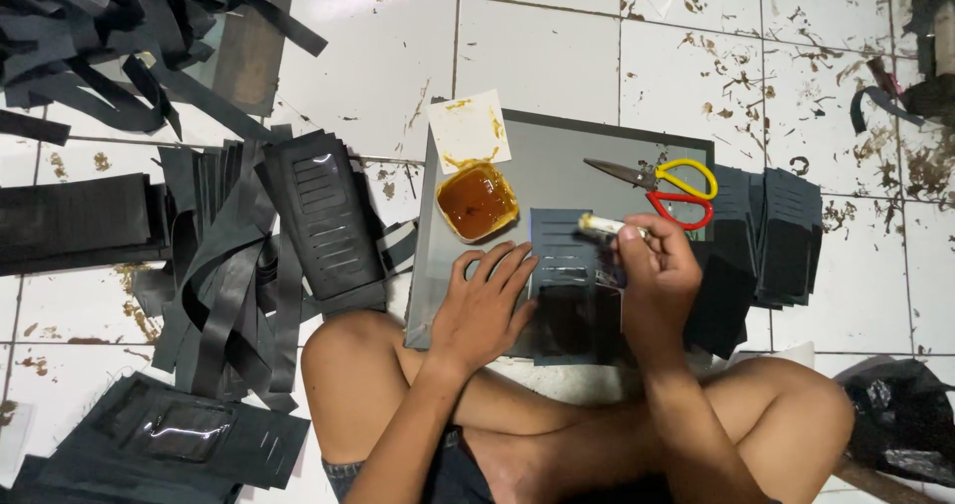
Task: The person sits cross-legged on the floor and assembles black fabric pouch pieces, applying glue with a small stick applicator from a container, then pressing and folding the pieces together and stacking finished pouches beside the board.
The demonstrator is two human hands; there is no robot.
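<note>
My left hand [484, 302] lies flat with spread fingers on the left part of a dark slotted wallet panel [564, 240], pressing it onto a grey work board [567, 161]. My right hand [654, 270] grips a small glue brush [600, 225] whose pale tip points left over the panel's upper edge. A shallow tub of brown glue [477, 201] sits on the board just left of the panel, with its glue-smeared white lid [470, 129] lying behind it.
Scissors with red and yellow handles [665, 189] lie on the board's right side. A stack of dark cut panels [771, 235] stands to the right. Heaps of black strips and slotted pieces [249, 255] cover the tiled floor on the left. My bare crossed legs [557, 404] sit below the board.
</note>
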